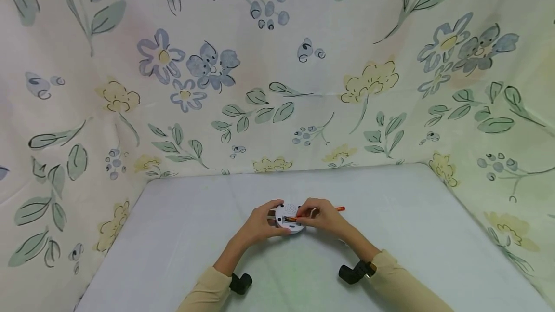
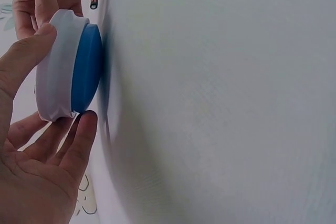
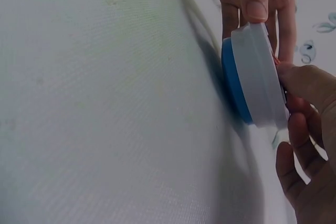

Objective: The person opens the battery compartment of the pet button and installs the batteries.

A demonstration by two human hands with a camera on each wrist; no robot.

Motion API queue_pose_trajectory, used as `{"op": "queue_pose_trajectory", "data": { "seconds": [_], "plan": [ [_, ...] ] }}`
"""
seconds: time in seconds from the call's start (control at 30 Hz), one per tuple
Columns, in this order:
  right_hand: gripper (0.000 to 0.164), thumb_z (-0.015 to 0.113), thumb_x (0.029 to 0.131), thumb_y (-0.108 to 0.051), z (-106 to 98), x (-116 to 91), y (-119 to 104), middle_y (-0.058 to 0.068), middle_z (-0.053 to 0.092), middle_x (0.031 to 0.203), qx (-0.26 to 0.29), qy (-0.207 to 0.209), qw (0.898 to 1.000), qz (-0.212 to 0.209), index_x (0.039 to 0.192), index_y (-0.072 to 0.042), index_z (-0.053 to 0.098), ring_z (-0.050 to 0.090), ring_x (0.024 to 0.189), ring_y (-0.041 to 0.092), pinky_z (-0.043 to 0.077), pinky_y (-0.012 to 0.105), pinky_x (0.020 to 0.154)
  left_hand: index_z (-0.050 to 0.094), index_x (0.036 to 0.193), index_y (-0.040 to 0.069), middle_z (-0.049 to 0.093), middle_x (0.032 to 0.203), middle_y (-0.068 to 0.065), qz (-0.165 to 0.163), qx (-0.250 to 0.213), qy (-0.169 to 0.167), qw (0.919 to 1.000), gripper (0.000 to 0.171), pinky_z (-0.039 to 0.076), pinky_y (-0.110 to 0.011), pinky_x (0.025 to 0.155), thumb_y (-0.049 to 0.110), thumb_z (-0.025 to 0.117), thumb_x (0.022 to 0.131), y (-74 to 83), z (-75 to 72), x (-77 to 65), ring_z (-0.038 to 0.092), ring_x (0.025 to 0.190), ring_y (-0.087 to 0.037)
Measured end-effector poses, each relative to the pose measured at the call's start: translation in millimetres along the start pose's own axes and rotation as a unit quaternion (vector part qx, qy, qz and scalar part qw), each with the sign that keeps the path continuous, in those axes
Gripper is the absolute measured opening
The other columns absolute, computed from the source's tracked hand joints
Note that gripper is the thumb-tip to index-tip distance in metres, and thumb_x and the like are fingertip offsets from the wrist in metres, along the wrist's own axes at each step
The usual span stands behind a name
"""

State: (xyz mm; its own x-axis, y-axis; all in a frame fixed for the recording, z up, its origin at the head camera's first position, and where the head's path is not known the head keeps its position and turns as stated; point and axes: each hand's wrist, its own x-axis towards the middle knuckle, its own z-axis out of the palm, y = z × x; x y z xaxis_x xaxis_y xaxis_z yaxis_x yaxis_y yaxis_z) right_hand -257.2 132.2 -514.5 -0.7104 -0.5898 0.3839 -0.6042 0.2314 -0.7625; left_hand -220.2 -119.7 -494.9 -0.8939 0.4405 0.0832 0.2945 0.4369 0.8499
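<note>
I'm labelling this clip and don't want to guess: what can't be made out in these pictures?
- Blue part, its face: hidden under the white casing in the head view; wrist views show mainly its side.
- Pinched battery, right end, head view: covered by the right hand.
- Loose battery, markings, head view: too small to read.
- Left sleeve, upper end, head view: cut off by the bottom edge.
</note>
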Motion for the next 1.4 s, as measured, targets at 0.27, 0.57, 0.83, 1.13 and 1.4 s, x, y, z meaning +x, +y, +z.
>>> {"op": "queue_pose_trajectory", "data": {
  "seconds": [0.27, 0.57, 0.83, 1.13, 1.4],
  "plan": [
    [0.018, 0.083, 0.088, -0.012, -4, 1, -4, -0.002, 0.070, 0.095, -0.008, -0.020, 1.000, 0.022, 0.104, -0.011, 0.076, 0.061, 0.081, 0.019, 0.054, 0.031, 0.070, 0.046, 0.147, -0.003, 0.054, 0.141, -0.018, -0.008, 0.000, 0.000, 1.0000, 0.080, 0.054, -0.039, 0.091, 0.018, 0.088, 0.083, 2.1, -0.6, -1.5, 0.061, 0.116, -0.032],
    [0.040, 0.081, 0.089, -0.008, -17, 0, 0, 0.013, 0.065, 0.119, 0.056, -0.014, 0.994, 0.089, 0.125, 0.000, 0.067, 0.064, 0.099, 0.032, 0.054, 0.030, 0.082, 0.047, 0.148, 0.000, 0.055, 0.141, -0.015, -0.033, 0.009, 0.003, 0.9994, 0.082, 0.054, -0.040, 0.093, 0.024, 0.089, 0.081, 0.2, -2.2, -2.4, 0.060, 0.116, -0.030],
    [0.044, 0.078, 0.093, -0.021, -20, 4, 4, 0.005, 0.065, 0.128, 0.067, -0.077, 0.985, 0.137, 0.133, -0.007, 0.066, 0.065, 0.107, 0.023, 0.054, 0.032, 0.090, 0.047, 0.148, 0.002, 0.053, 0.143, -0.014, -0.030, 0.006, -0.002, 0.9995, 0.081, 0.054, -0.037, 0.092, 0.022, 0.089, 0.082, 0.1, -3.0, -3.7, 0.059, 0.117, -0.030],
    [0.039, 0.080, 0.091, -0.017, -18, 11, -1, 0.006, 0.069, 0.112, 0.065, -0.068, 0.985, 0.147, 0.126, -0.006, 0.069, 0.066, 0.092, 0.023, 0.054, 0.030, 0.081, 0.047, 0.147, -0.001, 0.053, 0.142, -0.017, -0.016, -0.009, 0.003, 0.9998, 0.080, 0.055, -0.039, 0.090, 0.018, 0.089, 0.082, 2.1, -2.6, -4.6, 0.061, 0.113, -0.030],
    [0.036, 0.082, 0.087, -0.012, -13, 14, -6, 0.010, 0.067, 0.111, 0.088, -0.057, 0.978, 0.179, 0.118, 0.000, 0.067, 0.063, 0.090, 0.024, 0.053, 0.029, 0.075, 0.049, 0.146, -0.001, 0.056, 0.139, -0.017, -0.014, 0.005, 0.009, 0.9998, 0.080, 0.056, -0.037, 0.087, 0.017, 0.090, 0.080, 0.3, -2.3, -4.4, 0.063, 0.110, -0.030]
  ]
}}
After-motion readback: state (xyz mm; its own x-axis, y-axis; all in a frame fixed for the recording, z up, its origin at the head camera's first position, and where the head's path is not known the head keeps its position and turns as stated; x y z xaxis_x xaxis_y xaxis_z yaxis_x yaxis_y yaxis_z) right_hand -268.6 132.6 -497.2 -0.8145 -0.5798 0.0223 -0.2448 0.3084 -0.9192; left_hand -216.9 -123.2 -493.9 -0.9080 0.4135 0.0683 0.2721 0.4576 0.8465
